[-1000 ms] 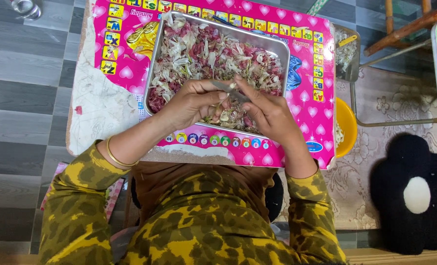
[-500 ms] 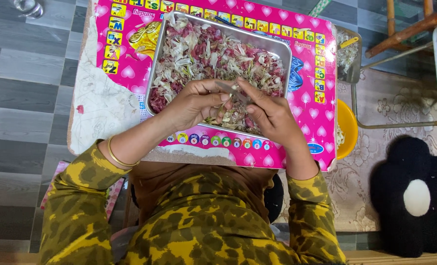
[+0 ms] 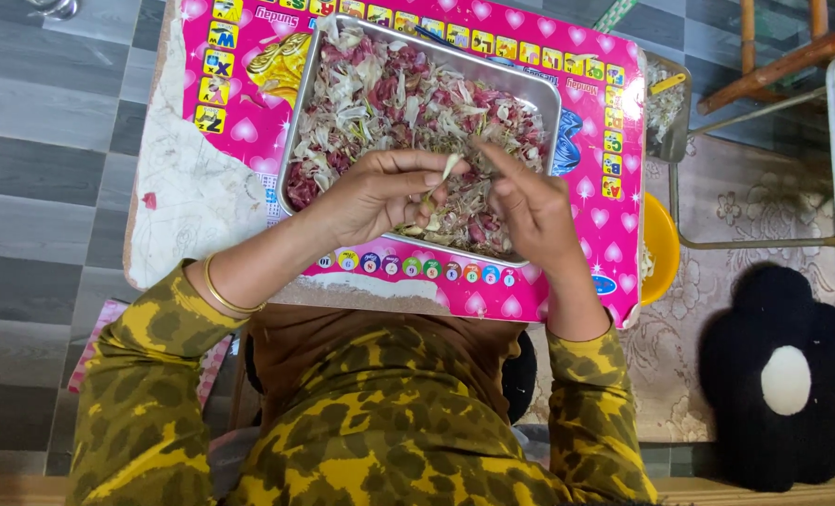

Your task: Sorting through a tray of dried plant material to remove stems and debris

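Worn pink table (image 3: 239,103) showing at upper left, left hand (image 3: 380,192) hovering mid-frame, pinching a pale peel (image 3: 448,169), metal tray (image 3: 297,141) of purple-white skins lying beneath, right hand (image 3: 530,201) curling beside it, fingertips pressed together, yellow bowl (image 3: 663,248) sitting at right

Home, tiled floor (image 3: 43,178), patterned rug (image 3: 754,215)

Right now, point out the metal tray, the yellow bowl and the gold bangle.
metal tray (image 3: 297,141): head view, on its bare left rim.
yellow bowl (image 3: 662,245): head view, on its visible right side, beside the pink table.
gold bangle (image 3: 219,292): head view, on the band at the left wrist.
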